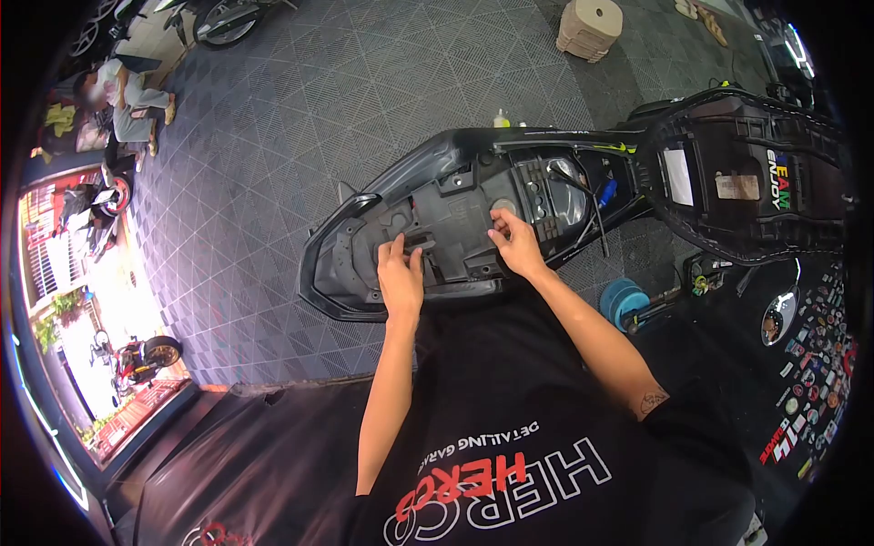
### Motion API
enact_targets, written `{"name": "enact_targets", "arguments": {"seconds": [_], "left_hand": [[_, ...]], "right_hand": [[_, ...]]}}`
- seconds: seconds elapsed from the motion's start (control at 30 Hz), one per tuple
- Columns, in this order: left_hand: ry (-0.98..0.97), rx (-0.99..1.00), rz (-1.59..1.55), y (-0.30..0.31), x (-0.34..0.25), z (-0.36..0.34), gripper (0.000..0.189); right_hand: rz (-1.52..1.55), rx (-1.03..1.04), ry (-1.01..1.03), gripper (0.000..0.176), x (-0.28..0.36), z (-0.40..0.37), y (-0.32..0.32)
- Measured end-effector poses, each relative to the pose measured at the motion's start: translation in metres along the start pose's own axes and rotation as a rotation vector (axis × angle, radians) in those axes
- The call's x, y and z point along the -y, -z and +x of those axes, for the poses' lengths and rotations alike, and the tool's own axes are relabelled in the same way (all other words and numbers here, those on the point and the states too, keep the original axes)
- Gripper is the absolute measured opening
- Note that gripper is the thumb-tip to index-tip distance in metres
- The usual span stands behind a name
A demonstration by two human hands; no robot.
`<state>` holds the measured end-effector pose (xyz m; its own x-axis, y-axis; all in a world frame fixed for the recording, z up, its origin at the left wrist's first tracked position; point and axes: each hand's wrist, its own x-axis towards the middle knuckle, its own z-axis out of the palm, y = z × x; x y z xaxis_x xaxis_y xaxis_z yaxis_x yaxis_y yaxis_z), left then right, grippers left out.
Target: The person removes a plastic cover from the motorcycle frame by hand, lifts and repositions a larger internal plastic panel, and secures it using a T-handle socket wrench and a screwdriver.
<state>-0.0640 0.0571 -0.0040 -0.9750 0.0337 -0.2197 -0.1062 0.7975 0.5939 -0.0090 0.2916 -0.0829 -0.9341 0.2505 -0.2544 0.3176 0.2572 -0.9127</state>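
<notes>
A motorcycle's open under-seat area (455, 214) spans the middle of the view, its plastic tray dark grey. Over the left part of the tray is my left hand (399, 278), fingers apart, close to a dark slot. My right hand (517, 244) hovers above the tray's right part, thumb and fingers curled towards each other; whether something small is between them cannot be made out. The raised seat (737, 173), underside showing, lies open to the right, with a white label and a colourful sticker. A blue part (607, 192) sits near its hinge.
A beige stool (590, 29) stands at the top. On the floor near me is a blue round container (624, 303). A small bottle (501, 119) shows behind the motorcycle. A mirror (779, 316) is at right. Another person (137, 100) sits far left, near parked motorcycles.
</notes>
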Motion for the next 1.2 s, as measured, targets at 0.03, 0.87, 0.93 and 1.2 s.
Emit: {"name": "enact_targets", "arguments": {"seconds": [0.03, 0.87, 0.93, 1.2], "left_hand": [[-0.042, -0.034, 0.059, -0.001, 0.0, -0.001, 0.041], [0.018, 0.021, 0.111, 0.007, 0.004, -0.01, 0.02], [-0.085, 0.047, 0.199, 0.007, 0.009, -0.017, 0.021], [-0.083, 0.051, 0.137, 0.004, 0.015, -0.02, 0.025]], "right_hand": [[-0.003, -0.006, 0.004, 0.036, -0.002, 0.0, -0.003], [0.053, -0.075, -0.234, 0.036, -0.005, -0.002, -0.025], [0.084, -0.066, -0.215, 0.038, -0.011, 0.002, -0.024], [0.166, -0.068, -0.176, 0.041, -0.042, 0.011, -0.03]]}}
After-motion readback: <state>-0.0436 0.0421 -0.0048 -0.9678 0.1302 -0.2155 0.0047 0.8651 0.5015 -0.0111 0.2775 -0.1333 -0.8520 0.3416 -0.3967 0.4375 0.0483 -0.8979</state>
